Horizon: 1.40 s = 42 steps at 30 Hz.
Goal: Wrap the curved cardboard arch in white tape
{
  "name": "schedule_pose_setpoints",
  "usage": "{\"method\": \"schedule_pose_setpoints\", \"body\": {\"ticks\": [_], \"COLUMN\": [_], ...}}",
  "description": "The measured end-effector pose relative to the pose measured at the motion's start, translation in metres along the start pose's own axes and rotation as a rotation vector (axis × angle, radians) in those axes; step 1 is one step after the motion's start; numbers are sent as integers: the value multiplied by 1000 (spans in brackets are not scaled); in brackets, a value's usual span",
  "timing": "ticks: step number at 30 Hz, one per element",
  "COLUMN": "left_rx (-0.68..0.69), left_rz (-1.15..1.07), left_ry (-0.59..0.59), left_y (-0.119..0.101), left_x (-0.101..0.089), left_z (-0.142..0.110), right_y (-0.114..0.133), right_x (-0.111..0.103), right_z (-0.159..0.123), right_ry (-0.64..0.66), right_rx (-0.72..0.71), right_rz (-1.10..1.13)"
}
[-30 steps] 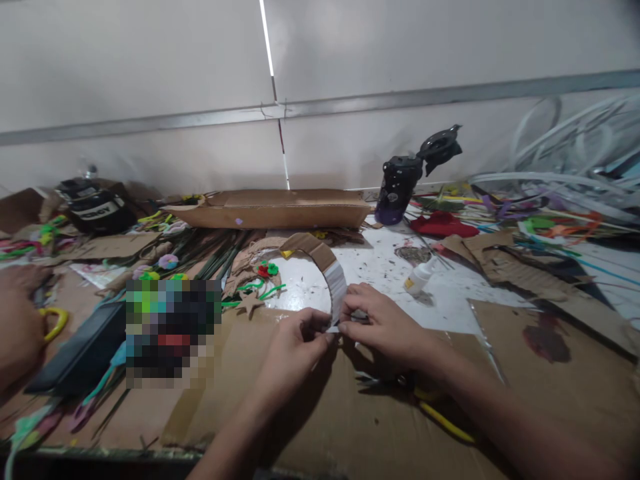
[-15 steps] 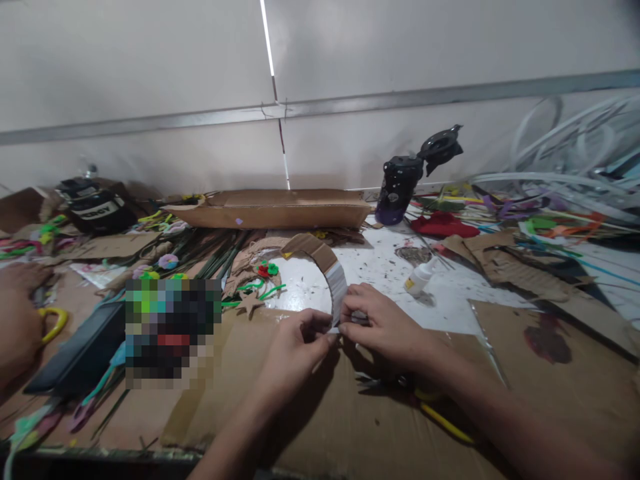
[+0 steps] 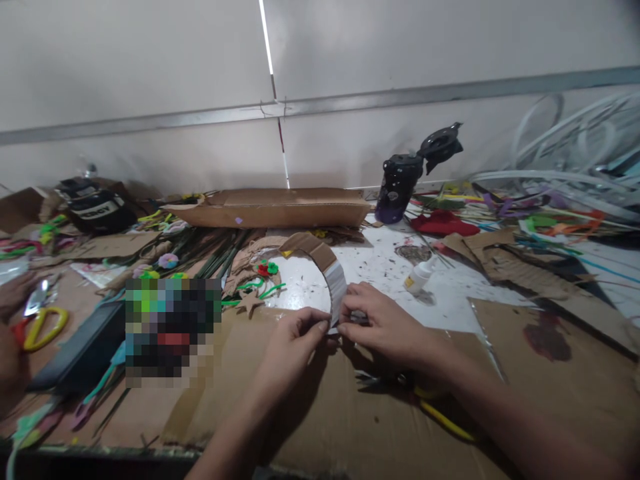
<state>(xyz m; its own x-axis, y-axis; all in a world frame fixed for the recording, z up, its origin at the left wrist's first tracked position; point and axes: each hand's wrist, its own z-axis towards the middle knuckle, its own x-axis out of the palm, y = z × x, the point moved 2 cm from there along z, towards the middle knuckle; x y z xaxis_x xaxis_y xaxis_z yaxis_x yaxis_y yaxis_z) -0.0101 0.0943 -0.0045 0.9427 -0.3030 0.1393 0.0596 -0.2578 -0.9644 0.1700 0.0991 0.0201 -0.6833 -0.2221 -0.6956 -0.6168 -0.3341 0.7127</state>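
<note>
My left hand (image 3: 293, 351) and my right hand (image 3: 383, 321) meet at the lower end of a curved corrugated cardboard strip (image 3: 316, 251), pinching it between their fingertips. The strip arcs up and away from them. Its lower section is wrapped in a silvery white layer (image 3: 337, 288). Below my right hand, yellow-handled scissors (image 3: 443, 420) lie on the brown cardboard sheet (image 3: 320, 413), partly in my hands' shadow. A small white glue bottle (image 3: 419, 277) stands on the white board to the right of the strip.
At far left, another person's hand (image 3: 11, 297) is near yellow-handled scissors (image 3: 45, 329). Behind stand a long cardboard trough (image 3: 267, 209) and a dark water bottle (image 3: 399, 189). Craft scraps, pipe cleaners and red felt (image 3: 443, 224) litter the bench. White tubing (image 3: 565, 150) lies at back right.
My left hand has shifted slightly along the strip's lower end. The other person's hand has moved left, uncovering more of the yellow-handled scissors. The strip stays in nearly the same place.
</note>
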Motion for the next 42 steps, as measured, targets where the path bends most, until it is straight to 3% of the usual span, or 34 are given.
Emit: {"method": "schedule_pose_setpoints", "body": {"ticks": [19, 31, 42], "left_rx": [50, 148, 137], "left_rz": [130, 275, 337], "left_ry": [38, -62, -109], "left_y": [2, 6, 1], "left_x": [-2, -4, -1], "left_z": [0, 0, -4], "right_y": [6, 10, 6], "right_x": [0, -4, -3], "right_z": [-1, -5, -9], "right_ry": [-31, -88, -143], "right_rx": [15, -2, 1], "right_rz": [-70, -130, -175]}}
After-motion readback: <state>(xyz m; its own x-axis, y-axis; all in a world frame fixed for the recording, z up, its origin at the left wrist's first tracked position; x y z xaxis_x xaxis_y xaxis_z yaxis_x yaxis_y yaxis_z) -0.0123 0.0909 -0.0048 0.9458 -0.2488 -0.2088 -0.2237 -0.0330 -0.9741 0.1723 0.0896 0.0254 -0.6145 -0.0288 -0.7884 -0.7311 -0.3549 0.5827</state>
